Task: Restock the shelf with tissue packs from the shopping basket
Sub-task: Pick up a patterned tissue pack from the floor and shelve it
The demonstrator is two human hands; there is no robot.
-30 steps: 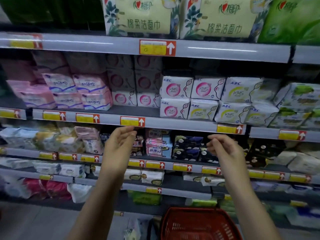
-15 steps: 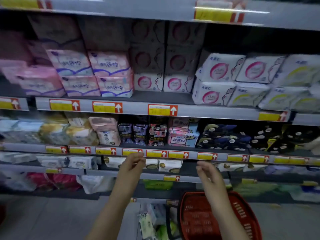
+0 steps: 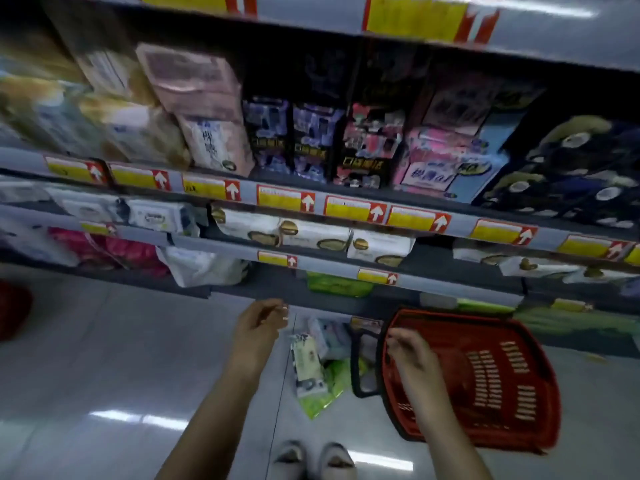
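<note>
A red shopping basket [image 3: 498, 372] stands on the floor at the lower right, and its inside looks bare. Left of it, several tissue packs [image 3: 313, 365] lie in a loose heap on the floor, white and green ones among them. My left hand [image 3: 258, 327] hovers above the heap with loosely curled fingers and holds nothing. My right hand [image 3: 408, 351] hangs over the basket's left rim, fingers relaxed and empty. The shelf [image 3: 311, 202] with yellow price tags fills the upper half, stocked with packs.
A lower shelf edge [image 3: 346, 268] juts out just above my hands, white packs [image 3: 311, 233] lined up behind it. Grey floor [image 3: 104, 358] spreads to the left. My two shoes [image 3: 311, 459] show at the bottom. A red object [image 3: 12, 310] sits at the far left.
The view has tilted down from the upper shelves to the floor. Both hands have dropped from shelf height to just above the heap and the basket, still empty.
</note>
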